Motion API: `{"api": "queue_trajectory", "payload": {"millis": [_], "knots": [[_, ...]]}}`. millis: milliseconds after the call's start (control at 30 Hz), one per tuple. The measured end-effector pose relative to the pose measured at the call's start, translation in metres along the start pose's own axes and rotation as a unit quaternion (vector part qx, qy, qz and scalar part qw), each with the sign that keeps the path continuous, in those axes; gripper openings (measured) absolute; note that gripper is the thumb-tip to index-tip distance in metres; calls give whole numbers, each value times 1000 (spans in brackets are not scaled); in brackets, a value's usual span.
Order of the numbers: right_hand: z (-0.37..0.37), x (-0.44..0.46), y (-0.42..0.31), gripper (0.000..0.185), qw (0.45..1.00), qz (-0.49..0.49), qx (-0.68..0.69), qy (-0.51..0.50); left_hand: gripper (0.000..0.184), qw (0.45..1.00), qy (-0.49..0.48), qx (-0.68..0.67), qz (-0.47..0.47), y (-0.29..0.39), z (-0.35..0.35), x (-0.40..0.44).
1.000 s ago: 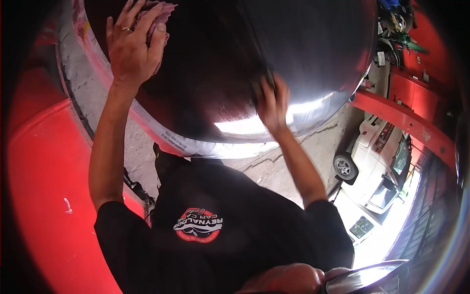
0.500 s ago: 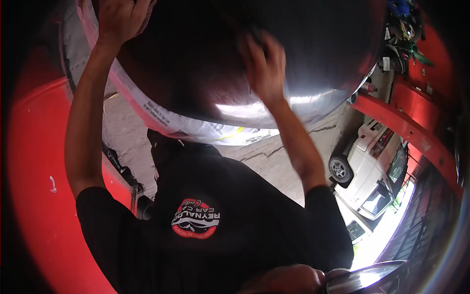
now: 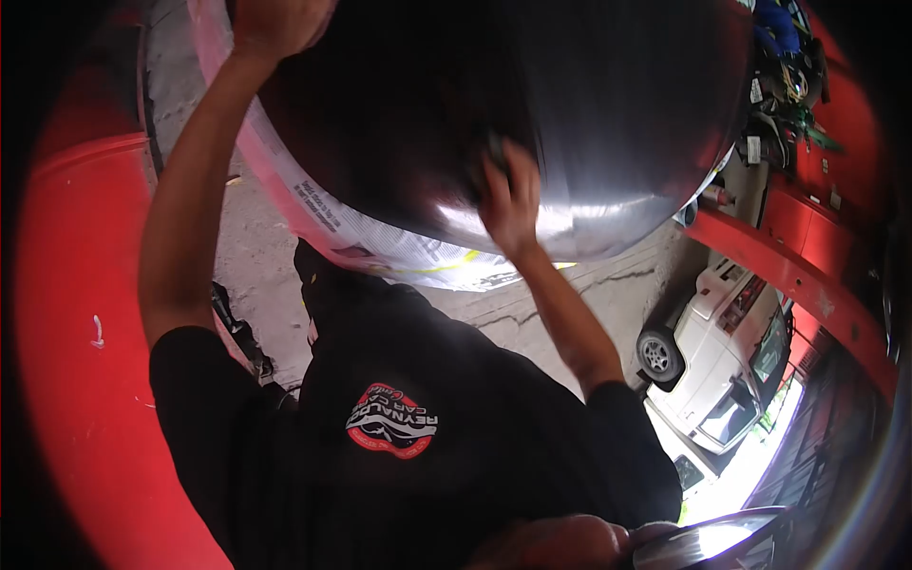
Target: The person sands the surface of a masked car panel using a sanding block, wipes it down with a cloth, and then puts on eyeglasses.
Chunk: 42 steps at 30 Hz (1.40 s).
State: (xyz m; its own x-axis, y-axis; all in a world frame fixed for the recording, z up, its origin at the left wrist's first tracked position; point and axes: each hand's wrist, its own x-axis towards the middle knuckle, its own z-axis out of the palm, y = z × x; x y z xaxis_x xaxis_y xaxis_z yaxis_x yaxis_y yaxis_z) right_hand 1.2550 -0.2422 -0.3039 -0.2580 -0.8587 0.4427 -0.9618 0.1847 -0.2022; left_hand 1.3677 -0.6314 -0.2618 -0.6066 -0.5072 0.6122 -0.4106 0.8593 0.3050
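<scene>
A large black, glossy curved panel fills the upper middle. Printed masking paper lines its near edge. At the top left, my left hand is at the panel's edge, with its fingertips cut off by the frame; whether it holds anything is hidden. Near the panel's lower middle, my right hand is curled on a small dark pad against the black surface. Motion blurs the fingers and the pad.
A red panel stands at the left. Cracked concrete floor lies below. To the right are a red beam, a white vehicle and cluttered items by a red wall.
My right hand moved up over the panel, then back down with the pad. My left hand rose toward the frame's top, then shifted right; the pink cloth seen under it earlier is no longer clearly visible.
</scene>
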Motion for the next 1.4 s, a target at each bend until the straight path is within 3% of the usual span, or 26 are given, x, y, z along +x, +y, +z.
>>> {"api": "queue_trajectory", "payload": {"millis": [67, 167, 267, 367, 467, 633, 667, 733, 800, 867, 933, 1000, 1067, 1133, 1200, 1333, 1400], "knots": [[-3, -96, 7, 45, 1000, -17, 19, -1, 37, 1000, -22, -4, 12, 3, -6, 2], [4, 15, -26, 45, 998, -22, 50, -32, 36, 1000, 4, -14, 7, 5, -6, 0], [37, 142, -47, 44, 997, 7, 75, 15, 36, 1000, 11, -5, 12, 3, -2, 0], [26, 105, -44, 43, 997, -13, 67, 21, 35, 999, 6, -9, 30, 6, -8, -1], [22, -24, -43, 40, 995, -37, 92, 5, 34, 998, 38, -42, 20, 6, -8, -1], [49, 171, -95, 32, 995, -11, 94, 28, 40, 997, 15, -74, -9, 3, -6, -2], [54, 186, -95, 32, 994, -25, 95, 37, 47, 998, 19, -62, 16, -2, -4, -3], [62, 210, -94, 31, 993, -30, 108, 37, 46, 996, 53, -65, -34, -8, 5, 0], [46, 157, -80, 37, 996, -40, 73, 24, 57, 980, 130, -84, -122, 24, 0, -24], [28, 69, -66, 38, 999, -18, 45, -11, 61, 986, 15, -109, -128, 62, -29, -66], [16, 11, -51, 40, 999, -2, 20, -43, 74, 977, -19, -161, -139, 103, -32, -126], [12, 7, -53, 42, 998, 16, 19, -57, 81, 975, -74, -171, -122, 138, -23, -175], [11, 8, -58, 43, 997, 23, 6, -74, 82, 983, -56, -142, -101, 147, -18, -194], [10, 2, -58, 45, 996, 14, -6, -88, 87, 988, -68, -116, -80, 128, -25, -178], [13, 2, -61, 48, 995, 39, -24, -87, 93, 969, -102, -99, -204, 108, -22, -144], [12, -1, -58, 53, 994, 31, -33, -100, 90, 952, 45, -109, -284, 46, -16, -55], [7, 6, -59, 70, 992, 20, -38, -122, 89, 948, 65, -120, -286, 14, -7, -13]]}}
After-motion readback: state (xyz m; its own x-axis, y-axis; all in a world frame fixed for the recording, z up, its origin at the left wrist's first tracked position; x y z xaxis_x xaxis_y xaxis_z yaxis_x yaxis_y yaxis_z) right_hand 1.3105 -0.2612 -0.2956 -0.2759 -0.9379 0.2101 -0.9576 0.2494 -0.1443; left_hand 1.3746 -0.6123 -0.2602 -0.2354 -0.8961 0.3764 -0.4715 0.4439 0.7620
